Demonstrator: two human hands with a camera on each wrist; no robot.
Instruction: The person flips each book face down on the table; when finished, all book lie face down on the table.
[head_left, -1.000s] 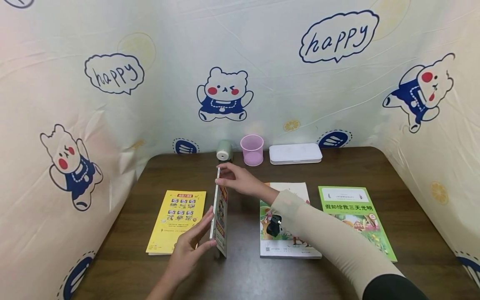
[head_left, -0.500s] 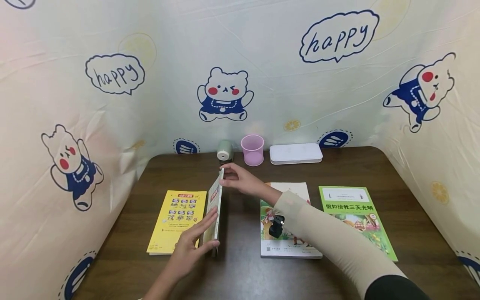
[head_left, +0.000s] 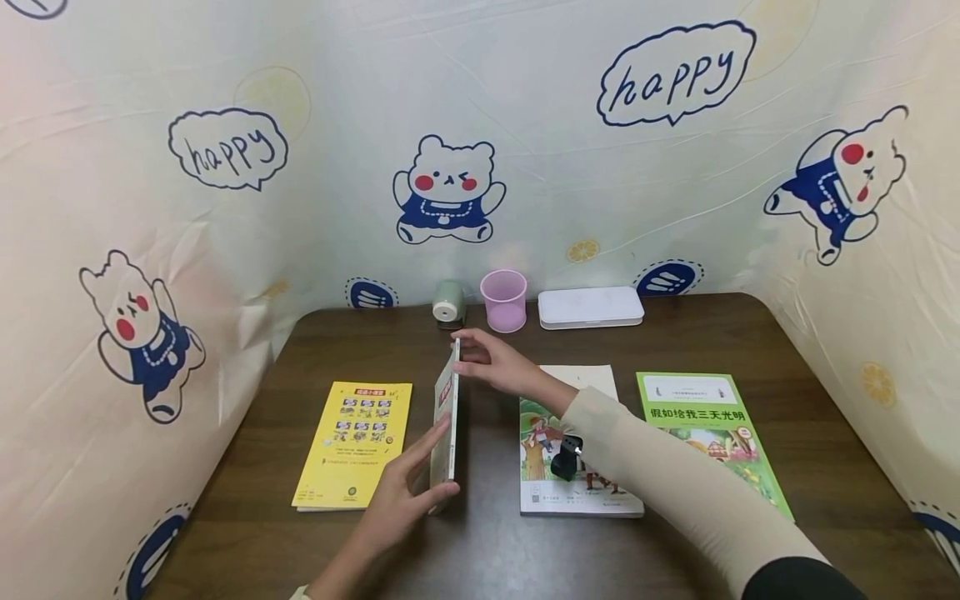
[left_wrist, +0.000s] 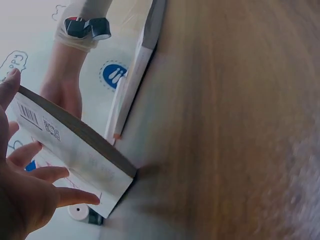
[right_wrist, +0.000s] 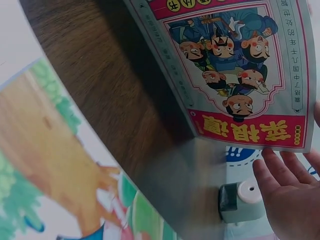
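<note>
In the head view a thin paperback book [head_left: 446, 417] stands on edge over the table, its upper edge leaning slightly right. My left hand [head_left: 397, 502] holds it at the near end; the left wrist view shows spread fingers [left_wrist: 52, 173] against the white, barcoded cover and the thumb at the edge. At the far upper corner, my right hand [head_left: 498, 367] pinches the book. The right wrist view shows the red-bordered cover [right_wrist: 235, 65] with cartoon figures. A yellow book [head_left: 360, 442] lies left of my left hand. An illustrated white book [head_left: 547, 498] lies partly under my right forearm.
A green book [head_left: 701, 414] lies at the right on the brown table [head_left: 480, 554]. Along the back stand a pale green sharpener-like device [head_left: 448, 302], a pink cup [head_left: 504, 304] and a white case [head_left: 590, 307]. A printed curtain [head_left: 450, 75] surrounds the table.
The standing book has tipped from leaning left to leaning slightly right, so its pale left cover now shows instead of the colourful one. Both hands have shifted right with it.
</note>
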